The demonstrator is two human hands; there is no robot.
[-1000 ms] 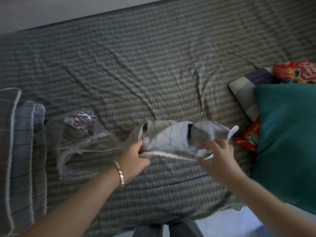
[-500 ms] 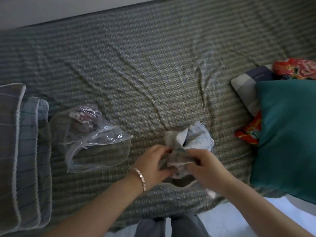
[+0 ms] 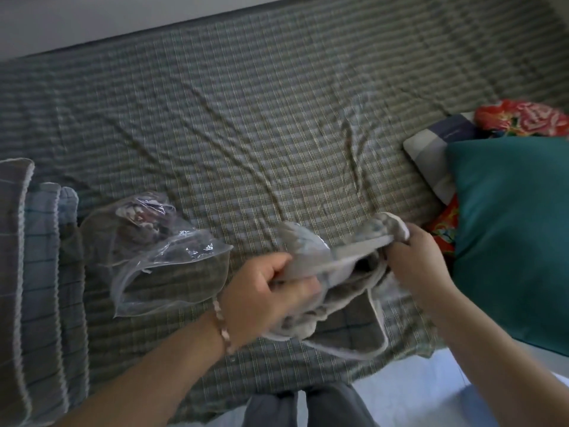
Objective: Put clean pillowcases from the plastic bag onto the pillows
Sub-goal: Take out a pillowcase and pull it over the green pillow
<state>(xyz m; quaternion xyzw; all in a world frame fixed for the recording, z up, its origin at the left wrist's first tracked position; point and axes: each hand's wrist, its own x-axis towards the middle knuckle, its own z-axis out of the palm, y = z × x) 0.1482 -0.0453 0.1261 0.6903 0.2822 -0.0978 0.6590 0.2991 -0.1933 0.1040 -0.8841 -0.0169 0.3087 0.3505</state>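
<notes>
A grey checked pillowcase (image 3: 348, 318) with white piping is bunched between both hands above the bed's near edge. My left hand (image 3: 264, 294) grips its left part, and my right hand (image 3: 415, 263) holds its upper right corner. The clear plastic bag (image 3: 160, 251) lies open on the bed to the left, apart from my hands, with dark patterned cloth inside. A teal pillow (image 3: 511, 238) rests at the right, next to my right hand. Under it lie a grey-and-white striped pillow (image 3: 434, 155) and a red floral pillow (image 3: 523, 118).
The bed (image 3: 246, 118) is covered in a green checked sheet with creases. A stack of folded checked cloth with white piping (image 3: 34, 272) lies at the left edge. A pale wall runs behind the bed. My legs and a light floor show at the bottom.
My hands have pulled apart, spreading the bunched pillowcase out between them. The right hand has moved right and up toward the teal pillow. The bag has stayed put.
</notes>
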